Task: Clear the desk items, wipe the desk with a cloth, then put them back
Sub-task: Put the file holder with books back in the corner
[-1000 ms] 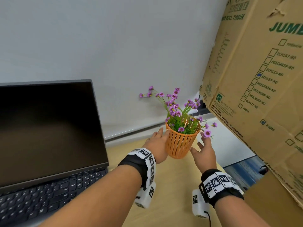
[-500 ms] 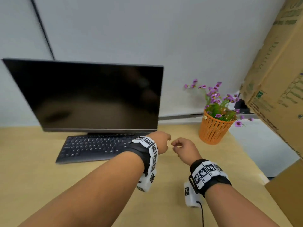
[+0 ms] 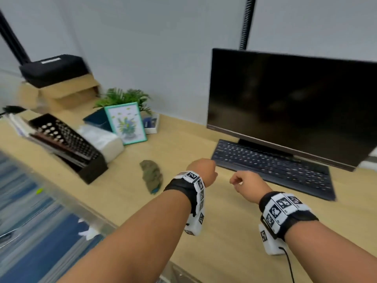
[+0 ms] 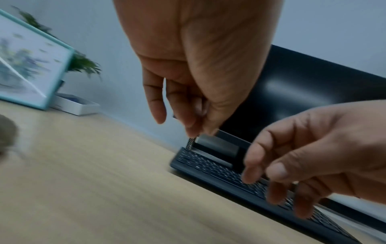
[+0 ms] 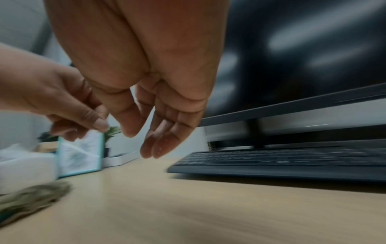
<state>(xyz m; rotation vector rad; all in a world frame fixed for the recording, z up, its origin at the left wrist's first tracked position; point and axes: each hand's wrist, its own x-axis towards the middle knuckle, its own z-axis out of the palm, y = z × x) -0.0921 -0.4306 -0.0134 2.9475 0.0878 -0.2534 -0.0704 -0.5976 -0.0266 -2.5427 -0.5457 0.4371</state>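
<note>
A pale grey wall [image 3: 155,58] is running behind a light wood desk [image 3: 230,231]. A black post [image 3: 12,37] is leaning up the wall at the left, and a dark ribbed strip [image 3: 245,21] is rising behind. Blue floor [image 3: 36,231] is showing below the desk's left edge.

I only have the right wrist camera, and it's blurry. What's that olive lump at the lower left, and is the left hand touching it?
Observer: The head view shows a crumpled green cloth lying on the desk, just left of the left hand and clear of it.
Operator: Is that hand holding anything?
Observer: No. The left wrist view shows its fingers loosely curled and empty.
Operator: What's further left of the cloth?
Observer: A black mesh organiser, which is outside your frame.
</note>
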